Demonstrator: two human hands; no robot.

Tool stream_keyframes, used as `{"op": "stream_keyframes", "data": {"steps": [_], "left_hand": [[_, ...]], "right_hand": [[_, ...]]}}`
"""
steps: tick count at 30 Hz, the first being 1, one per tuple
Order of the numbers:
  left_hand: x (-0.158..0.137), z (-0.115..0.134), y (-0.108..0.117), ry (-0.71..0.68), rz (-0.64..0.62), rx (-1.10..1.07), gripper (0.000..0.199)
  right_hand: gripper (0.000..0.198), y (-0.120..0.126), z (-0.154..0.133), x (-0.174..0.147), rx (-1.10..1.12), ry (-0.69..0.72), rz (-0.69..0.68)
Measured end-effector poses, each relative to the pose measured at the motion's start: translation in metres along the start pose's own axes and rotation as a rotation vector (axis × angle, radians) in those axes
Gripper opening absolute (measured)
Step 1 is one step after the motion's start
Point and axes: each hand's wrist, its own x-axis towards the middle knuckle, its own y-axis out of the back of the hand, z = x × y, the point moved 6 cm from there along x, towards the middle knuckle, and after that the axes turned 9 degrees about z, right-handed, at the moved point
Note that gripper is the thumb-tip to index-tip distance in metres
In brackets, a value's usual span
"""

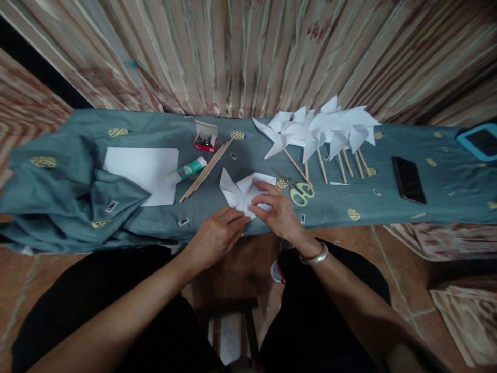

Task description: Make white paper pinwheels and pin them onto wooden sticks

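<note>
At the far left we see the grey-green cloth with yellow oval motifs (46, 181) bunched into folds where it covers the long table. Just right of the folds lies a flat stack of plain white paper sheets (143, 173). Next to its right edge rests a small glue bottle with a green label and white cap (190, 169), and touching that, a bundle of thin wooden sticks (207, 170) runs diagonally. Behind them stands a small open red box (205, 139) holding dark clips or pins; we cannot tell which.

Near the front edge of the table, in the middle, lies a white folded paper pinwheel without a stick (243, 191). Our left hand (215, 234) rests on its near-left corner, fingers stretched flat and pressing the paper down. Our right hand (277, 210), a silver bangle (315, 256) on its wrist, sits on the near-right part, thumb and forefinger pinching a flap toward the centre.

Just beside the right hand lie scissors with pale green handles (298, 190), blades pointing away to the left. Behind them a row of finished white paper pinwheels on wooden sticks (322, 132) lies overlapping, the sticks pointing toward us. Farther right, well apart, a black phone (408, 180) lies face up, and at the far right edge a tablet in a light blue case (480, 141) is partly cut off.
</note>
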Motion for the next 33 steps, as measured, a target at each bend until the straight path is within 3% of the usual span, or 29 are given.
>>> {"op": "stream_keyframes", "data": {"steps": [8,33], "left_hand": [[0.0017,-0.0073,0.0019,0.121,0.043,-0.133,0.023],[0.0033,-0.0078,0.0029,0.167,0.099,-0.179,0.022]], "right_hand": [[0.006,-0.0005,0.0043,0.0002,0.008,-0.034,0.019],[0.003,-0.0055,0.0044,0.0013,0.045,-0.044,0.058]]}}
